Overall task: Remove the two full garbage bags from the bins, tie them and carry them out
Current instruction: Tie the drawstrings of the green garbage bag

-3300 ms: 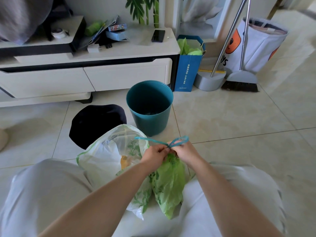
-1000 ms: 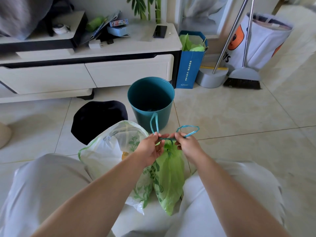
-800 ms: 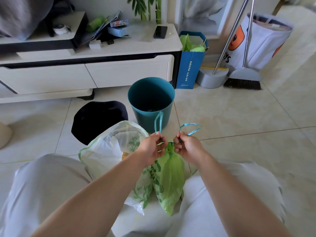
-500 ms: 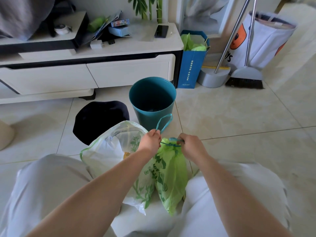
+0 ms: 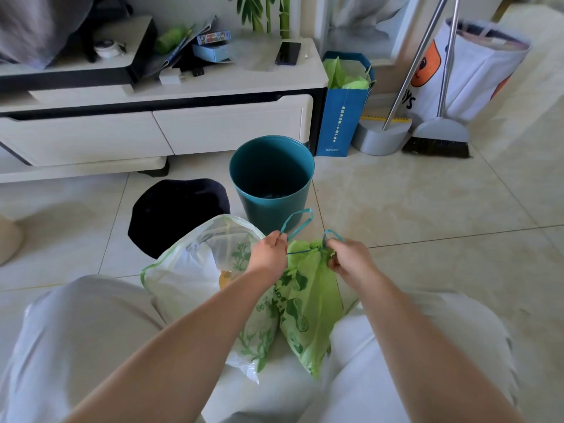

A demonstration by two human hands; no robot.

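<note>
Pinching thin teal drawstring, hands cinch crinkled green bag.

Glossy cream floor tiles, low white cabinet, daylight.

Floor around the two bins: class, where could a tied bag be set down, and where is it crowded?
Bare tiles lie right of the teal bin, in front of the broom. Crowded: between the knees, where the green bag and white bag sit.
</note>
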